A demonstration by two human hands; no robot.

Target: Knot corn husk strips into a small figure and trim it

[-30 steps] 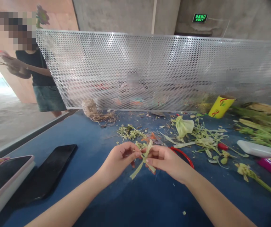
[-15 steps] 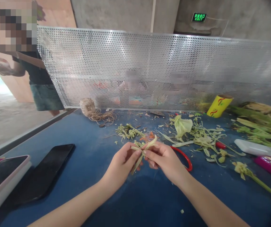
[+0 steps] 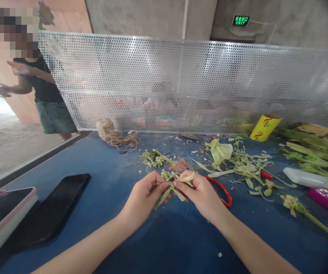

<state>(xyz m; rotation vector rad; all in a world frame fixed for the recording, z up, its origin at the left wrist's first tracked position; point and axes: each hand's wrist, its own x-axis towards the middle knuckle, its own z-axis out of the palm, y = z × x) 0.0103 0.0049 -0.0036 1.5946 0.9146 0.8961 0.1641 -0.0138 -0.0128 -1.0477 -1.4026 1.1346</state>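
Observation:
Above the middle of the blue table, my left hand and my right hand meet, thumbs and fingers closed in a pinch. Between them are pale green leaf strips, crossing at the fingertips, with ends hanging below and one sticking out over the right fingers. Small greenish buds or scraps show just behind the fingertips. A red loop handle lies beside my right hand, partly hidden by it. Beyond the hands sits a little pile of pale plant pieces.
Left are a black phone and a pale-edged device. Behind stand a twine ball, a yellow tube and a perforated metal screen. Plant scraps and a magenta-and-white object lie right. A person stands left.
The strip that pointed up from my right fingers now leans right, and another strip end hangs below. My hands stay nearly in place. The person at left has lowered one hand.

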